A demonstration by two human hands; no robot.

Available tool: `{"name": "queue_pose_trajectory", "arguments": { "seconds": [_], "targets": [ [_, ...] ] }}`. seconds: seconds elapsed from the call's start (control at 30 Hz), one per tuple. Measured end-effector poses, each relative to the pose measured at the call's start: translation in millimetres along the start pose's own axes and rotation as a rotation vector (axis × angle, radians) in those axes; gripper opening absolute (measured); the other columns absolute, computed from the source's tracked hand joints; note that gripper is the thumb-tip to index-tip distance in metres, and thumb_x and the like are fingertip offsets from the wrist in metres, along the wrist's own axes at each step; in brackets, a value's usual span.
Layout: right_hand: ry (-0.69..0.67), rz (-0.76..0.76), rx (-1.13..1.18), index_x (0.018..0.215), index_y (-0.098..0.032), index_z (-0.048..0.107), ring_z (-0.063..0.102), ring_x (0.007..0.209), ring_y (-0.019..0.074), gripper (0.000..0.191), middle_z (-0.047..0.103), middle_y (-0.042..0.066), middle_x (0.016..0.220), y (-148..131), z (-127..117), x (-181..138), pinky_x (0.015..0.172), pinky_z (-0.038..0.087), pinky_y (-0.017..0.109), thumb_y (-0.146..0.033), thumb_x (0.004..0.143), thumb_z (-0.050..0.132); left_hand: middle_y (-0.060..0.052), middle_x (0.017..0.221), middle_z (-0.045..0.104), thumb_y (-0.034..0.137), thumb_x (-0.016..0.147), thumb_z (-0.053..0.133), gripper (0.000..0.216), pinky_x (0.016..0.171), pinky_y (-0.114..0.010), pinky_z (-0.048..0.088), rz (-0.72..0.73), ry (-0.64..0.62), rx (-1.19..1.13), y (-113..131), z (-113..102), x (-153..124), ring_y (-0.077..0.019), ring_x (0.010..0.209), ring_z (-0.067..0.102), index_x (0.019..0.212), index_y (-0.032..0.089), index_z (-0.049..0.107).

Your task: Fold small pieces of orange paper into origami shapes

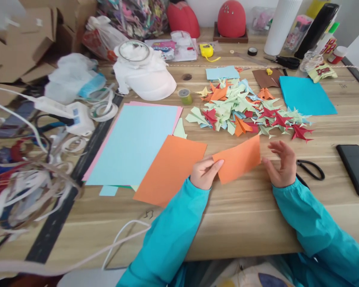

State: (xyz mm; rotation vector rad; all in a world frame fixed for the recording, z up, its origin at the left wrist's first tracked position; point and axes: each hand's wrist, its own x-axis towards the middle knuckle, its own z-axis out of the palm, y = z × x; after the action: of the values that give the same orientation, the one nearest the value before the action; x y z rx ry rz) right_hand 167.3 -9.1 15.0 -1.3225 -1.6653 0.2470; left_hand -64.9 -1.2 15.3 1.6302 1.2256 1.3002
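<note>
Between thumb and fingers, my left hand (204, 172) pinches the left edge of a small orange piece of paper (239, 160), which is held above the table. My right hand (281, 163) is just off the paper's right edge, fingers spread and holding nothing. Under and beside my left wrist lies a larger orange sheet (173, 169). It overlaps a stack topped by a light blue sheet (137, 139), with pink showing beneath. Partly hidden by my right hand and sleeve is a pair of scissors (312, 169). Beyond my hands lies a heap of folded paper shapes (230, 103) in green, orange, red and blue.
A phone (355, 169) lies at the right. Toward the back are a bright blue sheet (306, 95), a yellow tape measure (206, 50) and a thread spool (184, 95). Tangled ribbons (26, 191) and a power strip (58, 109) crowd the left side.
</note>
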Motion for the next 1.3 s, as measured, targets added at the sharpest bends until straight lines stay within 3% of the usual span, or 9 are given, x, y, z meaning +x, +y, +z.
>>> {"name": "queue_pose_trajectory", "arguments": {
  "seconds": [0.1, 0.23, 0.4, 0.53, 0.63, 0.77, 0.97, 1.13, 1.3],
  "targets": [
    [-0.088, -0.207, -0.075, 0.127, -0.023, 0.034, 0.045, 0.112, 0.0333, 0.068, 0.044, 0.015, 0.125, -6.3, -3.7, -2.2, 0.087, 0.042, 0.051, -0.036, 0.068, 0.065, 0.004, 0.045, 0.031, 0.037, 0.075, 0.056, 0.042, 0.041, -0.021, 0.028, -0.115, -0.031, 0.003, -0.2, 1.2, -0.9, -0.0058, 0.045, 0.031, 0.042, 0.014, 0.042],
    [-0.383, -0.472, -0.138, 0.121, -0.027, 0.045, 0.044, 0.115, 0.0323, 0.055, 0.048, 0.011, 0.124, -12.0, -1.4, -3.8, 0.093, 0.036, 0.052, -0.042, 0.070, 0.063, 0.003, 0.045, 0.042, 0.041, 0.074, 0.056, 0.037, 0.041, -0.020, 0.031, -0.186, -0.080, 0.006, -1.8, 3.2, -1.6, -0.0069, 0.045, 0.038, 0.049, 0.014, 0.052],
    [-0.524, -0.564, -0.221, 0.111, -0.025, 0.056, 0.047, 0.114, 0.0253, 0.031, 0.056, 0.008, 0.119, -11.7, 7.2, -4.6, 0.094, 0.038, 0.046, -0.026, 0.080, 0.053, -0.001, 0.059, 0.060, 0.040, 0.074, 0.056, 0.030, 0.046, -0.021, 0.042, -0.260, -0.139, -0.122, -2.5, 9.8, -5.9, -0.0107, 0.052, 0.052, 0.085, 0.013, 0.063],
    [-0.544, -0.606, -0.169, 0.098, -0.020, 0.063, 0.058, 0.099, 0.0210, 0.021, 0.066, 0.008, 0.100, -8.3, 8.1, -5.1, 0.081, 0.049, 0.036, -0.020, 0.081, 0.050, -0.002, 0.066, 0.060, 0.034, 0.073, 0.058, 0.042, 0.053, -0.023, 0.046, -0.116, -0.064, 0.066, -5.1, 8.1, -7.5, -0.0107, 0.054, 0.054, 0.110, 0.014, 0.053],
    [-0.543, -0.592, -0.168, 0.095, -0.019, 0.064, 0.060, 0.095, 0.0208, 0.020, 0.068, 0.008, 0.095, -7.4, 6.0, -5.2, 0.077, 0.050, 0.035, -0.018, 0.080, 0.049, -0.008, 0.085, 0.060, 0.027, 0.070, 0.059, 0.039, 0.068, -0.031, 0.048, 0.154, 0.012, 0.318, -2.8, 0.6, -4.9, -0.0161, 0.074, 0.057, 0.106, 0.015, 0.056],
    [-0.495, -0.574, -0.168, 0.092, -0.018, 0.063, 0.062, 0.088, 0.0199, 0.017, 0.069, 0.007, 0.088, -10.3, 2.3, -4.8, 0.073, 0.050, 0.032, -0.017, 0.079, 0.053, -0.009, 0.104, 0.059, 0.014, 0.067, 0.049, 0.034, 0.082, -0.041, 0.044, 0.401, -0.230, 0.349, 1.9, -4.4, -2.5, -0.0226, 0.097, 0.053, 0.098, 0.017, 0.059],
    [-0.493, -0.461, -0.199, 0.078, -0.018, 0.063, 0.060, 0.080, 0.0195, 0.009, 0.067, 0.008, 0.083, -17.0, 3.2, -6.7, 0.068, 0.049, 0.031, -0.021, 0.079, 0.054, -0.006, 0.080, 0.066, 0.010, 0.067, 0.047, 0.027, 0.071, -0.038, 0.044, 0.441, -0.266, 0.453, -4.4, 4.3, -3.8, -0.0200, 0.078, 0.058, 0.091, 0.016, 0.060],
    [-0.506, -0.256, -0.197, 0.074, -0.016, 0.059, 0.055, 0.074, 0.0175, 0.012, 0.062, 0.010, 0.083, -20.5, 7.0, -10.4, 0.068, 0.048, 0.030, -0.019, 0.081, 0.050, -0.007, 0.086, 0.067, 0.012, 0.075, 0.046, 0.027, 0.071, -0.037, 0.045, 0.441, -0.201, 0.477, -7.5, 7.6, -2.2, -0.0184, 0.076, 0.059, 0.099, 0.014, 0.057],
    [-0.477, -0.069, -0.175, 0.073, -0.016, 0.055, 0.053, 0.067, 0.0145, 0.011, 0.058, 0.007, 0.076, -23.6, 7.9, -9.7, 0.060, 0.044, 0.026, -0.018, 0.081, 0.048, -0.012, 0.101, 0.062, 0.013, 0.078, 0.046, 0.032, 0.079, -0.037, 0.047, 0.384, -0.110, 0.526, -6.4, 13.7, -6.0, -0.0210, 0.093, 0.056, 0.109, 0.013, 0.051]
  ]
}}
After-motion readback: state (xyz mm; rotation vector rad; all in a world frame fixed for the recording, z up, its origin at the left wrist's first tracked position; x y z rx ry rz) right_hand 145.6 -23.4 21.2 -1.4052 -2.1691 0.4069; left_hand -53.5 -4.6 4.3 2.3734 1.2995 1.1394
